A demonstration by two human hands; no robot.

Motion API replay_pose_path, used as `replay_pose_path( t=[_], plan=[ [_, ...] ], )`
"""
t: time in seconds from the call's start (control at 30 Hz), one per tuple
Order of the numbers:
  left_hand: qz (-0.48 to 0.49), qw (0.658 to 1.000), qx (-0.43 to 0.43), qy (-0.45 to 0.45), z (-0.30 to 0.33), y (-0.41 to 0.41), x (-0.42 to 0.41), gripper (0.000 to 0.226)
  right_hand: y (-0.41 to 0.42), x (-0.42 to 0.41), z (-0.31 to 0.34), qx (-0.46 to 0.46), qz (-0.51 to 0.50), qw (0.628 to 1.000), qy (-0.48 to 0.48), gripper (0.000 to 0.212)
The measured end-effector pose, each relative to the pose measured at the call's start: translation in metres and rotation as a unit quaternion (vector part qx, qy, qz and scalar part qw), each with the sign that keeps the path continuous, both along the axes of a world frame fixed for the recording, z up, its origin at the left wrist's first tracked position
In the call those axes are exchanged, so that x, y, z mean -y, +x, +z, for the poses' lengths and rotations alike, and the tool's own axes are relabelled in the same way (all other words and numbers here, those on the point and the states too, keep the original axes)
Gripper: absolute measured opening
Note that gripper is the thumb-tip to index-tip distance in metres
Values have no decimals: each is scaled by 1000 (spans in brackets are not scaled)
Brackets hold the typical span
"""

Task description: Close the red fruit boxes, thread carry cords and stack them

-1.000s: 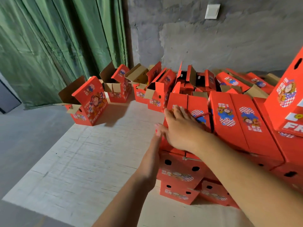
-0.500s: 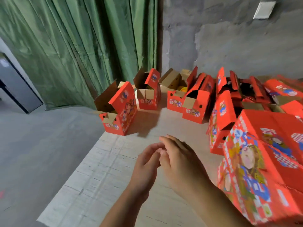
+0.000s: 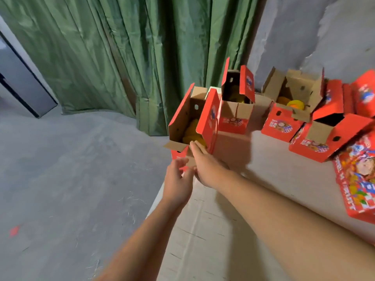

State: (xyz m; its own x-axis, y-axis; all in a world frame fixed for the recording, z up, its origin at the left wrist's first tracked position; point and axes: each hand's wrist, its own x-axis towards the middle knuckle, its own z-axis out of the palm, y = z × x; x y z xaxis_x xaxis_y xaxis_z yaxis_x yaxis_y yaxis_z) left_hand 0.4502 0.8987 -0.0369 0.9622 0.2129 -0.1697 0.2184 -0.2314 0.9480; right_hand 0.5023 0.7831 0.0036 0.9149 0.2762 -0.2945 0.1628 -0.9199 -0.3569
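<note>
An open red fruit box (image 3: 210,120) with yellow fruit inside stands at the left corner of the pale board (image 3: 203,230). My right hand (image 3: 205,165) reaches to its near end, straight fingers touching the brown end flap. My left hand (image 3: 177,179) is just below and left of it, fingers relaxed, fingertips at the box's lower front corner, holding nothing. Three more open red boxes (image 3: 237,102) (image 3: 284,118) (image 3: 328,138) stand in a row behind and to the right. A closed red box (image 3: 357,179) lies at the right edge.
Green curtains (image 3: 121,57) hang behind the boxes, next to a grey concrete wall (image 3: 314,33). Grey floor (image 3: 60,179) lies left of the board's edge. A dark door or panel (image 3: 20,84) stands at far left.
My view swung left, away from the stack of closed boxes. Both hands left that stack, crossed the board and reached the open box at the corner.
</note>
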Motion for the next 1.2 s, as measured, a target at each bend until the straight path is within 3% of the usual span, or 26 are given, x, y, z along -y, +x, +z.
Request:
replay_pose_path(
  t=[0.07, 0.13, 0.2, 0.37, 0.5, 0.63, 0.73, 0.9, 1.0, 1.03, 1.1, 1.2],
  plan=[
    [49, 997, -16, -65, -12, 1, -12, 9, 20, -11, -11, 1, -50, 997, -51, 67],
    [82, 989, -36, -115, -21, 1, -19, 10, 26, -16, -22, 41, -85, 992, -88, 43],
    [109, 981, -56, -151, -27, 1, -25, 14, 19, -11, -32, 72, -100, 987, -103, 33],
    [134, 967, -91, -195, -32, 2, -22, 26, -37, 51, -43, 106, -132, 980, -103, 34],
    [103, 965, -124, -208, -33, -20, 2, 26, -121, 113, -47, 75, -97, 988, -93, 42],
    [88, 966, -122, -212, -33, -47, 37, 29, -217, 168, -53, 40, -117, 988, -90, 21],
    [87, 967, -107, -216, -25, -61, 58, 43, -297, 207, -49, 11, -110, 990, -84, 26],
    [-78, 961, -98, -247, -26, -129, 113, 51, -413, 289, -47, 23, -113, 991, -66, 38],
    [-102, 956, -111, -253, -29, -208, 148, 49, -473, 334, -45, 7, -207, 977, 50, 24],
    [-91, 953, -119, -264, -32, -235, 156, 47, -493, 343, -44, 13, -271, 958, 97, 18],
    [-103, 955, -108, -255, -35, -289, 173, 46, -533, 363, -50, 49, -304, 937, 168, 20],
    [-111, 962, -106, -226, -45, -364, 214, 56, -595, 379, -53, 101, -408, 882, 214, 12]
  ],
)
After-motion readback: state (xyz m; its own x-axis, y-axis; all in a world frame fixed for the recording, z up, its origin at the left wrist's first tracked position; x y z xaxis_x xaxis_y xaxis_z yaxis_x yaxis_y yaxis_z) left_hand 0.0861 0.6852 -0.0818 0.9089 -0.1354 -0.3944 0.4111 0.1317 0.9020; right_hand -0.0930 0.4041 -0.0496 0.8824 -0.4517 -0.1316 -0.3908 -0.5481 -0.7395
